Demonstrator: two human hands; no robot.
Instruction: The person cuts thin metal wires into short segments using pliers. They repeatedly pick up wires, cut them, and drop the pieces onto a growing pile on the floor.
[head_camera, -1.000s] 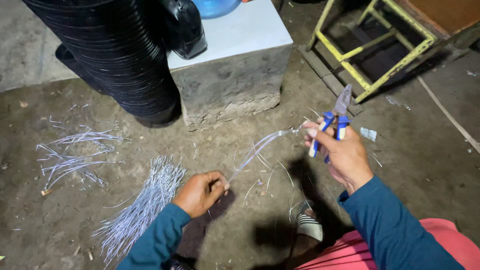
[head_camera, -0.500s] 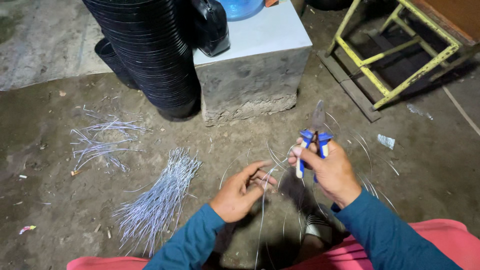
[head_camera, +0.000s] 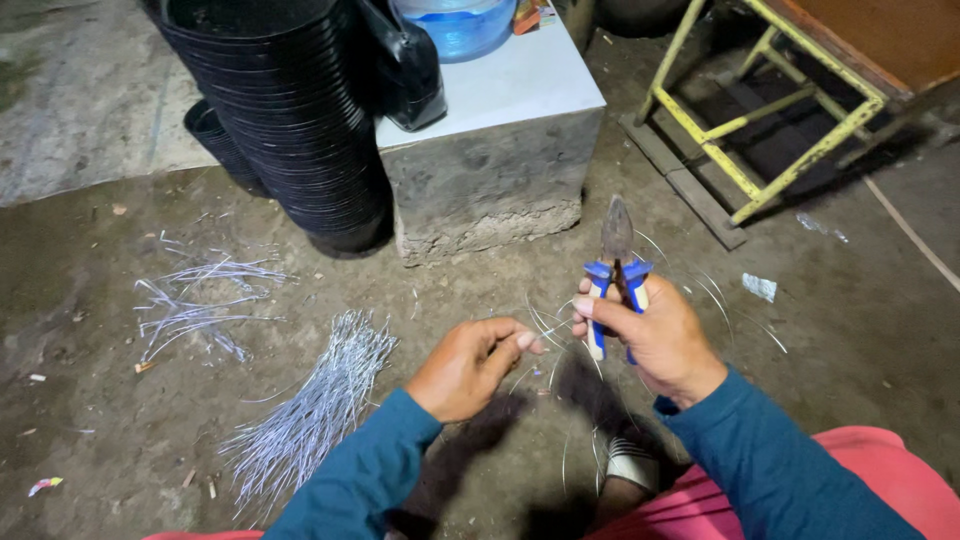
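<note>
While gripping blue-handled pliers upright, jaws closed, in right hand; pinching thin wire in left hand; beside cut wire pile on dirt floor.

Harsh light from the head, dark shadows below, dim corners, sharp focus.

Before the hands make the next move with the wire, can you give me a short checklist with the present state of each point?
1. Right hand grips the blue-handled pliers: ok.
2. Plier tips closed and pointing away from the body: ok.
3. Left hand pinches the thin wire: ok.
4. Wire placed between the plier tips: not ok, the wire runs below the handles.
5. Bundle of cut wire pieces lies on the floor beside the left hand: ok.
6. Free end of the wire: cannot tell.
</note>
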